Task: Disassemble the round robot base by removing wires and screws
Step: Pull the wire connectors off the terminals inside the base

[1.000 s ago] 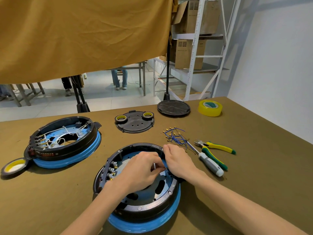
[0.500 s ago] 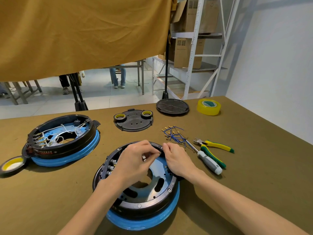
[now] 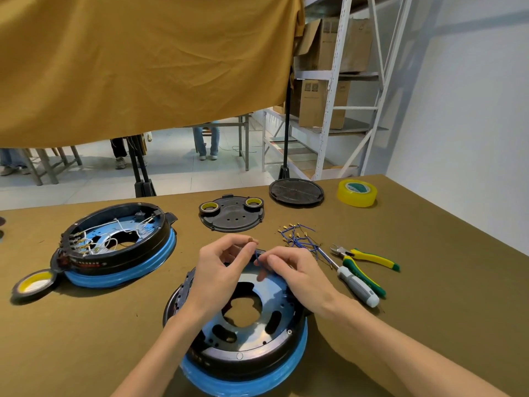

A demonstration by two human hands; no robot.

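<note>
A round black robot base with a blue band around its lower edge (image 3: 243, 339) sits on the olive-brown tabletop (image 3: 429, 282) at the near centre, its grey metal plate with cut-out openings facing up. Both hands hover over the far rim of this base. The left hand (image 3: 220, 265) is raised just above the rim, thumb and forefinger pinched on the small brass terminal (image 3: 250, 239) at one end of a thin blue wire (image 3: 257, 260). The right hand (image 3: 297, 273) is just to the right of it, fingers curled and pinching the same wire lower down, close to the plate; the wire runs between the two hands.

To the right of the hands, a loose pile of blue wires with brass terminals (image 3: 299, 239) lies on the tabletop. Just beyond it are a screwdriver with a grey and white handle (image 3: 355, 285) and yellow-and-green-handled cutting pliers (image 3: 363, 257), side by side. To the far left stands a second round black base with a blue band (image 3: 114, 250), white wires inside it, and a roll of black-edged yellow tape (image 3: 34, 283) touching its near-left side. At the far centre lies a black plastic cover plate (image 3: 232, 214) carrying two small tape rolls, then a dark round disc (image 3: 296, 191), and a roll of clear yellow tape (image 3: 356, 192) at the far right.
</note>
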